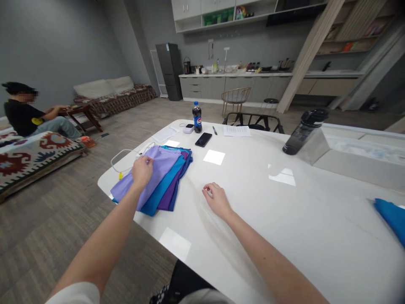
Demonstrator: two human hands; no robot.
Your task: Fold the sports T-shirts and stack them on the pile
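Note:
My left hand point(142, 171) is over a lavender piece of clothing point(163, 160) at the table's left end. Its fingers are loosely bent, and the cloth shows no visible pull from them. Beneath the lavender piece, blue clothing point(151, 207), purple clothing point(166, 199) and dark blue clothing point(173, 202) fan out in a flat stack. To the right of this stack, my right hand point(217, 199) hovers at or just above the white tabletop point(240, 228). Its fingers are loosely curled, with nothing seen in them.
Beyond the stack are a cola bottle point(197, 118), a phone point(203, 139), a pen point(214, 130) and a paper sheet point(237, 131). A white cable point(118, 154) lies at the left edge. A dark tumbler point(303, 133), a white box point(357, 162) and blue cloth point(392, 217) are right. Someone sits far left.

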